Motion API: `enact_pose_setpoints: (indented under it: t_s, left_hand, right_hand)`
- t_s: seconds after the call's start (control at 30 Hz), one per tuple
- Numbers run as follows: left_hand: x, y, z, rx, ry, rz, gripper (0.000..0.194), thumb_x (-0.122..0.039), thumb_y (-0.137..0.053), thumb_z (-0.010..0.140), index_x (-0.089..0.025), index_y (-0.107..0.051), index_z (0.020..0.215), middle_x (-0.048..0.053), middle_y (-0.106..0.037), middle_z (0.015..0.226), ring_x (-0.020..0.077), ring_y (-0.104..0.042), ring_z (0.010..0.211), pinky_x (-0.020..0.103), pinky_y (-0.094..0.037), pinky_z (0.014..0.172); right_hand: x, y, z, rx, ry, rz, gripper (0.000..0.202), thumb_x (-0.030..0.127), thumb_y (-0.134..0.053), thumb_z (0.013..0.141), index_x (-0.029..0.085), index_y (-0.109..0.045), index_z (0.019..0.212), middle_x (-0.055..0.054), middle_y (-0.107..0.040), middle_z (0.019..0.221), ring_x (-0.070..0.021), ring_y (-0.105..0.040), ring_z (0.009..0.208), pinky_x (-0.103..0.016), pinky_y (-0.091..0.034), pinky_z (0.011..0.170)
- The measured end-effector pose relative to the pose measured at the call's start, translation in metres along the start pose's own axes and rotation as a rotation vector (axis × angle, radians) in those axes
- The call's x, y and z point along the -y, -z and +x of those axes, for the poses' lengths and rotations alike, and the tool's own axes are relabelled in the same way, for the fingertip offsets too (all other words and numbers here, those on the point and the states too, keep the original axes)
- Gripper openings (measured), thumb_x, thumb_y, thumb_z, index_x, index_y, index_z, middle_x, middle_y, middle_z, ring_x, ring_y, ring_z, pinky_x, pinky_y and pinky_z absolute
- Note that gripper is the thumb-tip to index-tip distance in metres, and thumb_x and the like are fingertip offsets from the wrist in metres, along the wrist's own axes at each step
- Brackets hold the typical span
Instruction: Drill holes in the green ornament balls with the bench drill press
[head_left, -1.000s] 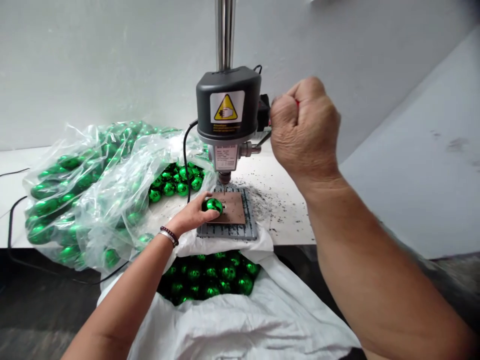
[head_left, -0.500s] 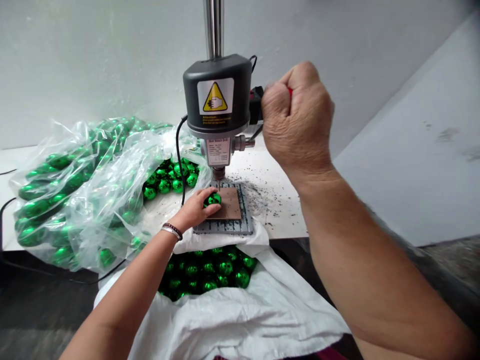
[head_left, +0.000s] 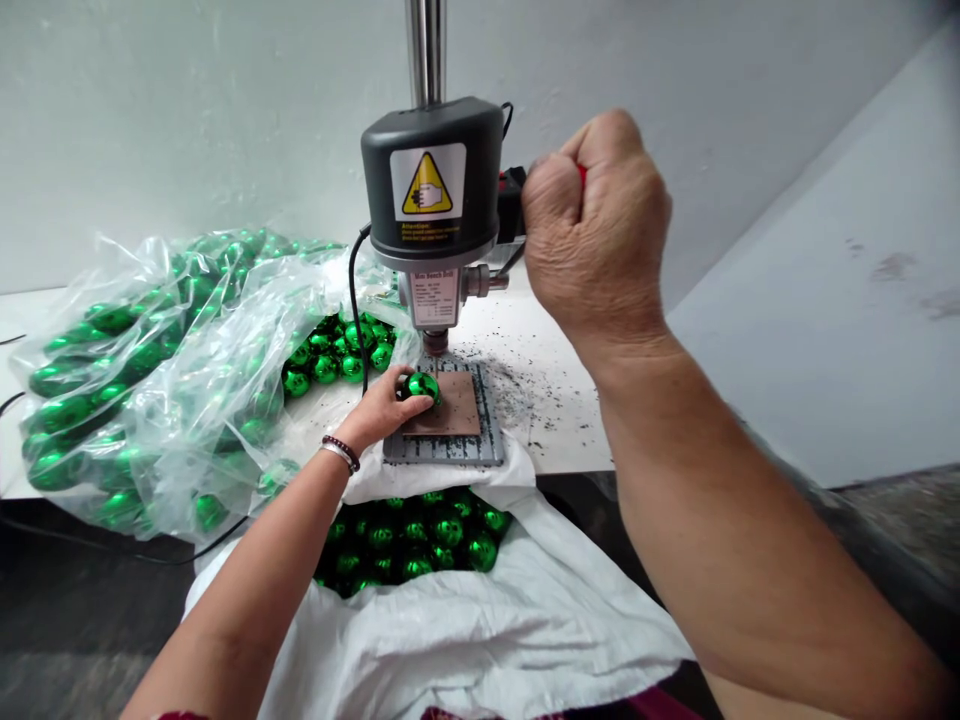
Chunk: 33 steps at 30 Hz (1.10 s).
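Between the fingers of my left hand (head_left: 384, 405) is a shiny green bauble (head_left: 423, 389), held over the wooden board (head_left: 457, 412) on the drill's base. A bench drill (head_left: 433, 185) stands in front of me, and its thin bit (head_left: 437, 366) points down just to the right of the bauble. Whether bit and bauble touch, I cannot tell. Raised beside the motor housing, my right hand (head_left: 600, 230) is closed around the drill's feed handle. A little red shows between its fingers, while most of the handle is hidden.
Clear plastic bags (head_left: 187, 370) of green baubles cover the table's left side. Below the drill base (head_left: 491, 440), a white sack (head_left: 480, 635) holds more baubles near my lap. Dark shavings (head_left: 517, 390) lie on the white table, and a black cable (head_left: 354, 300) hangs beside the drill.
My left hand has shifted the bauble slightly left from the bit and tilted it, showing more of its top. My right hand stays on the handle. The whole view has moved slightly.
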<state>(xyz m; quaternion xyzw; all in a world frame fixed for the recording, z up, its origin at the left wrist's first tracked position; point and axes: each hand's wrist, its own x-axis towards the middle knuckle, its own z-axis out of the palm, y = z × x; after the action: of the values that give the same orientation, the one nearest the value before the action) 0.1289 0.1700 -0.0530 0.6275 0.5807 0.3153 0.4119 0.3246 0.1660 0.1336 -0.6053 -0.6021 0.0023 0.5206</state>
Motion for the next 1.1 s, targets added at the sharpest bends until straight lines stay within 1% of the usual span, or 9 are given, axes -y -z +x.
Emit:
enact_pose_setpoints:
  t_s: [0.17, 0.3, 0.43, 0.5, 0.57, 0.7, 0.83, 0.97, 1.1]
  left_hand:
    - [-0.003, -0.002, 0.000, -0.052, -0.050, 0.161, 0.065, -0.035, -0.079, 0.069, -0.017, -0.060, 0.128, 0.006, -0.070, 0.107, 0.0176, -0.063, 0.085, 0.031, -0.052, 0.080]
    - [-0.012, -0.007, 0.000, -0.039, -0.053, 0.207, 0.064, -0.031, -0.080, 0.068, -0.018, -0.064, 0.128, 0.005, -0.072, 0.107, 0.0206, -0.065, 0.091, 0.034, -0.052, 0.088]
    - [-0.019, -0.012, 0.000, -0.029, -0.052, 0.231, 0.065, -0.028, -0.080, 0.069, -0.016, -0.064, 0.131, 0.007, -0.072, 0.111, 0.0242, -0.065, 0.099, 0.037, -0.052, 0.094]
    - [-0.020, -0.012, 0.001, -0.033, -0.084, 0.247, 0.066, -0.028, -0.080, 0.069, -0.015, -0.063, 0.132, 0.010, -0.070, 0.119, 0.0272, -0.064, 0.108, 0.039, -0.050, 0.100]
    - [-0.019, -0.012, 0.000, -0.007, -0.130, 0.231, 0.064, -0.029, -0.077, 0.073, -0.015, -0.062, 0.133, 0.012, -0.068, 0.124, 0.0296, -0.062, 0.116, 0.041, -0.048, 0.104]
    - [-0.015, -0.010, -0.001, 0.055, -0.169, 0.158, 0.057, -0.035, -0.069, 0.081, -0.018, -0.060, 0.134, 0.011, -0.069, 0.121, 0.0306, -0.063, 0.116, 0.041, -0.048, 0.104]
    - [-0.012, -0.009, -0.002, 0.000, -0.093, 0.108, 0.049, -0.039, -0.063, 0.084, -0.018, -0.061, 0.128, 0.007, -0.071, 0.110, 0.0270, -0.065, 0.106, 0.040, -0.050, 0.099]
    - [-0.012, -0.008, -0.001, -0.033, -0.024, 0.066, 0.045, -0.039, -0.065, 0.081, -0.017, -0.065, 0.120, 0.005, -0.070, 0.098, 0.0243, -0.066, 0.097, 0.036, -0.053, 0.091]
    - [-0.011, -0.007, 0.001, -0.032, -0.043, 0.058, 0.040, -0.038, -0.068, 0.078, -0.018, -0.069, 0.113, 0.004, -0.071, 0.097, 0.0237, -0.065, 0.096, 0.035, -0.053, 0.089]
  right_hand:
    - [-0.009, -0.004, 0.002, -0.074, 0.089, 0.095, 0.024, 0.026, -0.042, 0.088, 0.023, -0.026, 0.071, 0.002, -0.037, 0.068, -0.0101, -0.025, 0.063, -0.026, -0.029, 0.072]
    - [-0.016, -0.006, 0.003, -0.088, 0.139, 0.074, 0.024, 0.032, -0.043, 0.089, 0.023, -0.027, 0.073, 0.001, -0.038, 0.071, -0.0107, -0.030, 0.065, -0.025, -0.034, 0.072]
    - [-0.014, -0.005, 0.003, -0.060, 0.097, 0.032, 0.026, 0.030, -0.044, 0.092, 0.023, -0.026, 0.074, 0.000, -0.037, 0.073, -0.0116, -0.037, 0.068, -0.025, -0.038, 0.075]
    - [-0.011, -0.004, 0.002, -0.048, 0.070, 0.015, 0.027, 0.028, -0.044, 0.093, 0.023, -0.026, 0.074, 0.000, -0.037, 0.073, -0.0113, -0.037, 0.068, -0.026, -0.038, 0.077]
    - [-0.010, -0.004, 0.002, -0.057, 0.086, 0.038, 0.026, 0.027, -0.044, 0.092, 0.023, -0.026, 0.074, 0.001, -0.038, 0.072, -0.0106, -0.033, 0.066, -0.027, -0.038, 0.078]
    - [-0.011, -0.005, 0.002, -0.083, 0.140, 0.095, 0.023, 0.026, -0.042, 0.090, 0.023, -0.027, 0.073, 0.002, -0.037, 0.069, -0.0099, -0.027, 0.063, -0.027, -0.033, 0.074]
    - [-0.007, -0.003, 0.001, -0.058, 0.058, 0.057, 0.029, 0.023, -0.044, 0.091, 0.023, -0.024, 0.070, 0.002, -0.037, 0.068, -0.0107, -0.026, 0.064, -0.028, -0.030, 0.074]
    - [-0.004, -0.002, 0.001, -0.046, 0.039, 0.049, 0.030, 0.021, -0.045, 0.092, 0.024, -0.024, 0.070, 0.001, -0.038, 0.069, -0.0114, -0.027, 0.064, -0.029, -0.030, 0.074]
    - [-0.007, -0.003, 0.001, -0.058, 0.062, 0.064, 0.030, 0.023, -0.046, 0.092, 0.023, -0.025, 0.070, 0.001, -0.039, 0.068, -0.0113, -0.027, 0.064, -0.028, -0.031, 0.073]
